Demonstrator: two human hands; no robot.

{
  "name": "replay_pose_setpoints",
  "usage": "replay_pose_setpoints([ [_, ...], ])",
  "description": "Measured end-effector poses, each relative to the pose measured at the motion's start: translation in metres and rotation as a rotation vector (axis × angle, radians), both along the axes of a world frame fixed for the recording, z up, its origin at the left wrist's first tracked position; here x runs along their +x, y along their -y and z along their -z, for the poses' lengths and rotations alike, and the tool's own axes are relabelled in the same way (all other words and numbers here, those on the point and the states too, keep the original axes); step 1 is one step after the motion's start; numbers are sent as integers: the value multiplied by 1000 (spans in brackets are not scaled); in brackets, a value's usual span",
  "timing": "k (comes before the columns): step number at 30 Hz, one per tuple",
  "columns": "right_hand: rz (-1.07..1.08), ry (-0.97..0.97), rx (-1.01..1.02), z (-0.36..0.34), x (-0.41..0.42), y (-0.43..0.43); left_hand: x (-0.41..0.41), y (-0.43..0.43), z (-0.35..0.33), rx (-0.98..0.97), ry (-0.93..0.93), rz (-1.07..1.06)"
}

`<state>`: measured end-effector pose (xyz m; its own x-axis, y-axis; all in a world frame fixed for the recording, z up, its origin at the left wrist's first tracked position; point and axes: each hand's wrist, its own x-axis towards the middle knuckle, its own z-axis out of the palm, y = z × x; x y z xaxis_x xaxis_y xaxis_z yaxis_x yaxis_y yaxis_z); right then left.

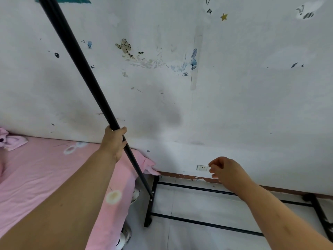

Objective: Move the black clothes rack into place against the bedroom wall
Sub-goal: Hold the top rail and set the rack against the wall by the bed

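The black clothes rack (84, 69) stands by the white bedroom wall (234, 105), its base bars low on the floor between the bed and the right edge. My left hand (114, 143) is wrapped around the rack's left upright pole about halfway up. My right hand (225, 170) hovers in front of the wall above the base, fingers loosely curled and holding nothing. The rack's top is out of view.
A bed with a pink sheet (45, 174) fills the lower left, close against the rack's left leg. A wall socket (202, 167) sits just above the brown skirting board (189, 176). Cartoon stickers dot the wall. Slippers lie under the bed's edge.
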<state>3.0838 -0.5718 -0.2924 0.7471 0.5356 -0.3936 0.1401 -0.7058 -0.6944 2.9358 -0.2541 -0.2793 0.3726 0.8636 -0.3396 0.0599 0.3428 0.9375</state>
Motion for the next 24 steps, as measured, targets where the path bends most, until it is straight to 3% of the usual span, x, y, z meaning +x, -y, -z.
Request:
replay_pose_setpoints([
  [12, 20, 2, 8, 2, 0, 6, 15, 15, 3, 26, -71, 131],
  [24, 28, 7, 28, -1, 1, 12, 19, 28, 4, 51, -114, 126],
])
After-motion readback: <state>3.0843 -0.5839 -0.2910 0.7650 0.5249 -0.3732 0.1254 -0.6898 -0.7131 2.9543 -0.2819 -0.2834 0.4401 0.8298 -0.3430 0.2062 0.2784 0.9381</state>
